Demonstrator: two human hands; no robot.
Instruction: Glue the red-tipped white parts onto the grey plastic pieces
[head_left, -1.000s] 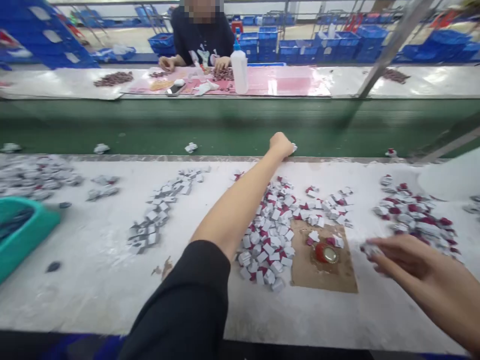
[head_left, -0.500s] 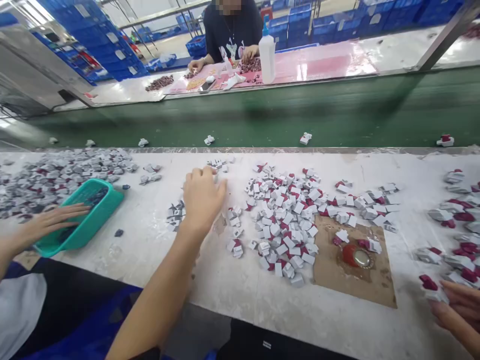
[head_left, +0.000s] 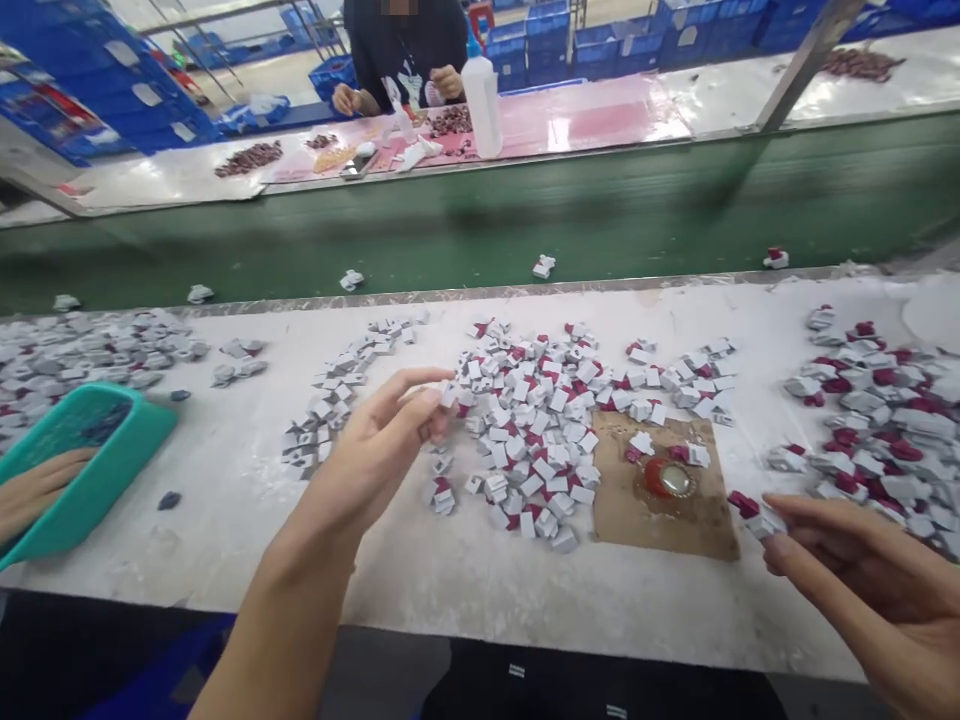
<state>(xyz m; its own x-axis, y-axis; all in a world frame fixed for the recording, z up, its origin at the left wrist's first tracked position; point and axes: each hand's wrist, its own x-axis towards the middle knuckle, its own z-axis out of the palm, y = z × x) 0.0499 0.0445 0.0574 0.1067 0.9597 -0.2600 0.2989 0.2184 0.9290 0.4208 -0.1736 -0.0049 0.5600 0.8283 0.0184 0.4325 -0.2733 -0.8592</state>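
Observation:
My left hand (head_left: 379, 440) is closed in a pinch on a small light-grey plastic piece (head_left: 448, 393), just above the left edge of a pile of grey-and-maroon pieces (head_left: 544, 420). Between the thumb and fingertips of my right hand (head_left: 862, 570) is a grey-and-maroon piece (head_left: 757, 515), its maroon end pointing left. Beside that hand lies a second heap of grey-and-maroon pieces (head_left: 885, 410). A brown cardboard square (head_left: 622, 515) between the hands bears a round red-rimmed dish (head_left: 664, 479) with a shiny centre and a few pieces.
A green belt (head_left: 450, 235) carrying spaced pieces runs behind the table. At left, a co-worker's hand (head_left: 49, 485) reaches into a teal basket (head_left: 135, 450) near another grey pile (head_left: 97, 345). Across the belt sits a person (head_left: 405, 55) by a white bottle (head_left: 481, 105).
My left hand has come from the small grey pieces at the back toward the central pile, now pinching a piece. My right hand has moved left toward the cardboard with its piece. The view has shifted.

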